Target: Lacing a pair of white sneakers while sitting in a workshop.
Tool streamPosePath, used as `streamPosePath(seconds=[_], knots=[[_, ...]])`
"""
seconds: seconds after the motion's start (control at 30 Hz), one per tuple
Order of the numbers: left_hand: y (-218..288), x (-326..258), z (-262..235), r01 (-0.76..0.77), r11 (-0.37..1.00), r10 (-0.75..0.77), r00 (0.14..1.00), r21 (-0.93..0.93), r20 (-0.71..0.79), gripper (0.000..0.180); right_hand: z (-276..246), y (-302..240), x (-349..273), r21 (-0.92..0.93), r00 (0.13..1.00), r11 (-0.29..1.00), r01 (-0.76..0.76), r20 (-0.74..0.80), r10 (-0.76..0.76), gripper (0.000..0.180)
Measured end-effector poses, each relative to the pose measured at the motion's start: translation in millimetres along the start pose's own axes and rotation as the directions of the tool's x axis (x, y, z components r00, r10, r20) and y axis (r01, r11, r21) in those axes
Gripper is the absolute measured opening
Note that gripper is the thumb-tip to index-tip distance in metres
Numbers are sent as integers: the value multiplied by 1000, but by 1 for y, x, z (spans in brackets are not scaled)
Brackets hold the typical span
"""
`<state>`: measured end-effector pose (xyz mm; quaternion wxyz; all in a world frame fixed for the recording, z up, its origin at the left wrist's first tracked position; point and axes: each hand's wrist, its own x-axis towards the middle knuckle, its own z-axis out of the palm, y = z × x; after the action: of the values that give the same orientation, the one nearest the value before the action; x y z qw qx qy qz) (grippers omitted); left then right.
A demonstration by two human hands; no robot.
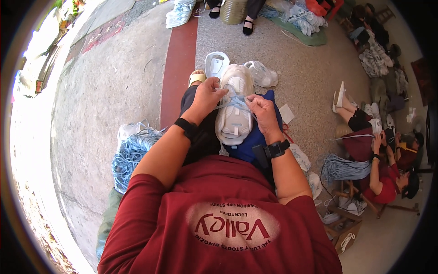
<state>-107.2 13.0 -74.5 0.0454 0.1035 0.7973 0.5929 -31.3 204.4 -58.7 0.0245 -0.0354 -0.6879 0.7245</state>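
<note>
A white sneaker (233, 124) rests across my lap over blue cloth (250, 146), its toe pointing away from me. Pale blue shoelace (237, 101) crosses over its tongue and upper. On the left side of the shoe, my left hand (210, 95) is closed in a pinch on a strand of the lace. My right hand (263, 109) pinches lace at the shoe's right edge, thumb and finger together. Beyond the toe lie a pale shoe part (216, 64) on the left and another white sneaker (262, 74) on the right.
A heap of blue laces (130, 157) sits at my left. More white shoes (300, 157) lie at my right. A seated co-worker (388, 178) in red is at the far right beside a lace bundle (347, 168). Another person's feet (247, 26) and a metal can (232, 11) are ahead.
</note>
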Motion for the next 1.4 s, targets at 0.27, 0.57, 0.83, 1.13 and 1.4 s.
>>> streamPosePath(seconds=[0.27, 0.57, 0.83, 1.13, 1.4], knots=[[11, -3, -8, 198, 947, -124, 952, -252, 281, 13, -3, 0, -2, -53, 1000, 999, 1, -8, -1, 23], [11, -18, -19, 185, 954, -96, 933, -234, 347, 23, -2, -5, 4, -133, 991, 987, -94, -104, 80, 23], [15, -19, -10, 149, 989, -150, 979, 19, 136, 15, 1, -2, 2, -391, 987, 920, 3, -147, -66, 23], [14, -20, -10, 32, 992, -48, 991, -121, -127, 4, 2, -8, -2, -269, 992, 957, -113, -91, 91, 20], [37, -23, -14, 217, 781, -205, 975, -585, 88, 6, 2, -5, -4, -443, 993, 895, 49, -74, -91, 19]])
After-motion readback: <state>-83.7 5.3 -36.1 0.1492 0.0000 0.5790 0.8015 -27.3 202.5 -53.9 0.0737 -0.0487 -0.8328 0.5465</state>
